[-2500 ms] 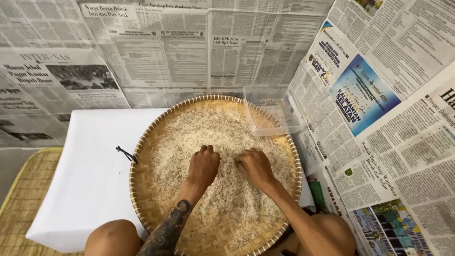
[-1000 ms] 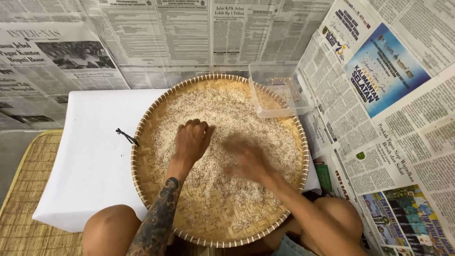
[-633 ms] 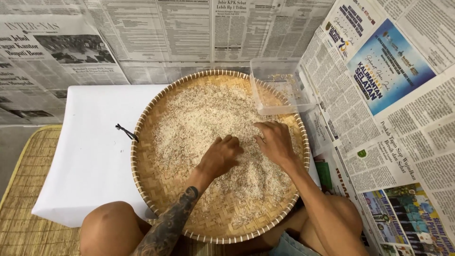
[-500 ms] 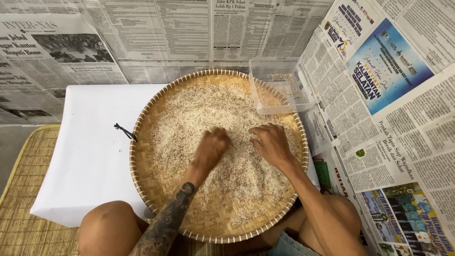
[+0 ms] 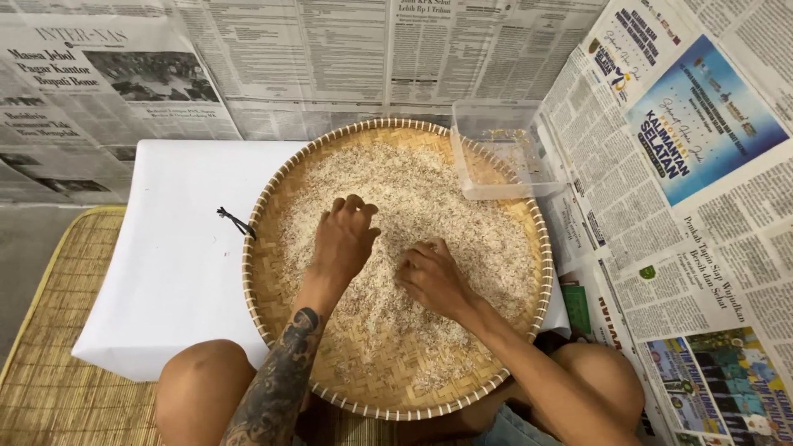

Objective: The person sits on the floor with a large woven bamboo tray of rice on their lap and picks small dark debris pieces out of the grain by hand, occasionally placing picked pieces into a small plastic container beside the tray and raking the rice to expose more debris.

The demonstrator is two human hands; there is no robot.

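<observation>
Two hands: both at work in one tray of rice, seen from above.
Left hand (image 5: pixel 345 239): one; palm down on the rice, fingers spread and slightly curled, gripping nothing; tattooed forearm behind it.
Right hand (image 5: pixel 434 277): one; palm down just beside the left, fingers bent with tips pressed into the grains; whether any grains are pinched, cannot tell.
Rice (image 5: pixel 462 223): one loose layer, pale, spread over most of the tray, thinner toward the near rim where the weave shows.
Tray (image 5: pixel 268 297): one; round, woven, shallow, with a stitched rim; rests partly on the white cloth and over the person's lap.
Plastic box (image 5: pixel 504 149): one; clear, rectangular, lidless; sits at the tray's far right edge, overlapping the rim; a few grains inside.
White cloth (image 5: pixel 173 264): one; flat under the tray's left side.
Black cord (image 5: pixel 234 221): one; short, on the cloth, touching the tray's left rim.
Woven mat (image 5: pixel 49 347): one; under the cloth, at left.
Newspaper sheets (image 5: pixel 330 49): many; covering the ground beyond and to the right.
Knees: two, bare, at the near edge.
</observation>
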